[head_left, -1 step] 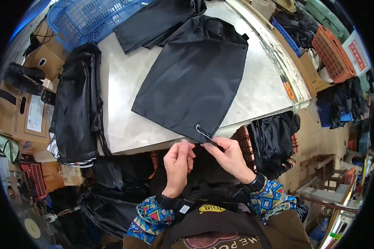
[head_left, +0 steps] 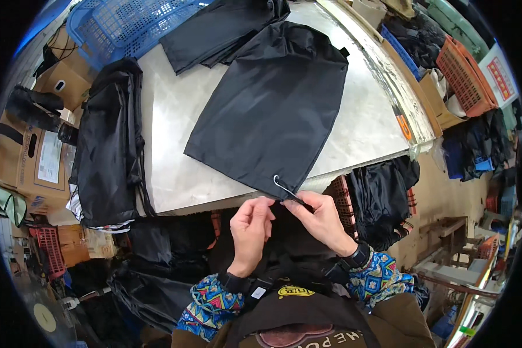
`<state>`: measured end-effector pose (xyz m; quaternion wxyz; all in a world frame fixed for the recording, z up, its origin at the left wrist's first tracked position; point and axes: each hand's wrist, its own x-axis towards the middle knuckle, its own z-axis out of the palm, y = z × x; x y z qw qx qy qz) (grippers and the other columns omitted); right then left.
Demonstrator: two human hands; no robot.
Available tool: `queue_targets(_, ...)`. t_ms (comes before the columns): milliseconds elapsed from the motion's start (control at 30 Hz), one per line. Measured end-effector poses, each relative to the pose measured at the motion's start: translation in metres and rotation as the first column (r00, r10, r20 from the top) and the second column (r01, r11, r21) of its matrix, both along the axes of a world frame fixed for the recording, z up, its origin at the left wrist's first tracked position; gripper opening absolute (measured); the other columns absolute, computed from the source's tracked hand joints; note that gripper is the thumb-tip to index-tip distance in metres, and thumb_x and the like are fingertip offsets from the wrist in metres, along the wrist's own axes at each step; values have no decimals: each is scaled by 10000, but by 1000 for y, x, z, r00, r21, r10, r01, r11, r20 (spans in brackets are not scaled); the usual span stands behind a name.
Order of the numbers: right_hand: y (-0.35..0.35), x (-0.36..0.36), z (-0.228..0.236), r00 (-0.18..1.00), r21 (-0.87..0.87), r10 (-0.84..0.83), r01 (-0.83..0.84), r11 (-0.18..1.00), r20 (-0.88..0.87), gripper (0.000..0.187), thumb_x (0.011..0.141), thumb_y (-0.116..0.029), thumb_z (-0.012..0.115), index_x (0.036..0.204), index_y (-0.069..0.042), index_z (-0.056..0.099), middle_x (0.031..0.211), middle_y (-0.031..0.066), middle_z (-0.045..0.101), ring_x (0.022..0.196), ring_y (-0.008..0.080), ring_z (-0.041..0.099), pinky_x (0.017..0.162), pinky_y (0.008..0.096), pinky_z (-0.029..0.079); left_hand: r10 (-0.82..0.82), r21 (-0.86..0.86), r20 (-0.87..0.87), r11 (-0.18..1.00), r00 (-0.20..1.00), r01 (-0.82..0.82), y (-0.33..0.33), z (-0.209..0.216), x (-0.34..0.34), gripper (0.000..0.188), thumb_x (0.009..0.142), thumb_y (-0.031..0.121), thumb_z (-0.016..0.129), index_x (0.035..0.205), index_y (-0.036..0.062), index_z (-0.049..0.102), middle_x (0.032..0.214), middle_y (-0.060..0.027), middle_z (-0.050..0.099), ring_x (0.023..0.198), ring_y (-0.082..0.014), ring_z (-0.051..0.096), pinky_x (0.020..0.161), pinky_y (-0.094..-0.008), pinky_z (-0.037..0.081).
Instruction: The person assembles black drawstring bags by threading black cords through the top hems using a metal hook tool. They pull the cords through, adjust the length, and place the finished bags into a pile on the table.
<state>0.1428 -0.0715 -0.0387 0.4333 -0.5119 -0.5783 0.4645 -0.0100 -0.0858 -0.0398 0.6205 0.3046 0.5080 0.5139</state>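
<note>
A black fabric bag (head_left: 267,104) lies flat across the pale tabletop, its near corner reaching over the front edge. At that corner a thin, silvery wire hook (head_left: 283,186) rests against the cloth, with its bent tip upward. My right hand (head_left: 322,217) is closed in a pinch at the hook's lower end, right by the bag's corner. Close beside it on the left, my left hand (head_left: 250,232) has its thumb and fingers pressed together near the bag's lower edge. Whatever may be between its fingertips is hidden or too small to make out.
Folded black bags (head_left: 107,145) are stacked at the table's left, and more black cloth (head_left: 214,35) lies behind. A blue plastic basket (head_left: 127,26) stands at the far left. An orange-handled tool (head_left: 403,127) lies by the right edge, above a red basket (head_left: 343,203) with black cloth alongside.
My left hand has shifted very slightly to the right, closer to the bag's corner. Otherwise nothing visibly differs.
</note>
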Motion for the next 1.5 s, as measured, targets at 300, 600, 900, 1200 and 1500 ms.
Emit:
queue_targets(300,-4,-5,-5,985,91,85,-100,991,151,117,792,-62,615,865,29,622,724,184,587,602,300,573,548,341,432,50,473,-565,837,824,274,10,11,-2,117,790,13,671,896,-21,636,881,-61,520,633,-73,501,511,-241,391)
queue_targets(600,2,-3,6,976,5,-11,10,1000,219,134,837,-91,593,869,36,622,697,134,595,625,193,572,576,306,437,-217,-78,254,967,942,243,26,9,-22,208,914,164,584,879,-39,614,856,-132,668,670,-159,641,552,-240,518)
queue_targets(900,-20,11,39,967,20,-57,54,998,249,155,922,-63,499,1033,30,556,846,185,631,723,312,646,620,331,490,-30,-135,348,988,937,81,28,15,-9,163,906,160,591,909,1,628,922,-165,674,828,-216,680,681,-268,569)
queue_targets(1200,-28,8,30,953,117,35,-74,990,301,152,931,-91,501,1002,21,576,769,150,605,638,278,592,583,316,453,46,-111,321,994,946,-10,30,11,1,148,877,156,635,866,9,631,847,-131,679,793,-200,678,692,-274,566)
queue_targets(1500,-16,2,32,957,57,132,-152,987,260,116,895,-40,530,991,21,547,754,192,577,676,377,579,580,368,458,-119,-12,79,993,990,120,16,7,4,152,882,125,627,823,-13,645,845,-109,673,744,-163,658,693,-269,549)
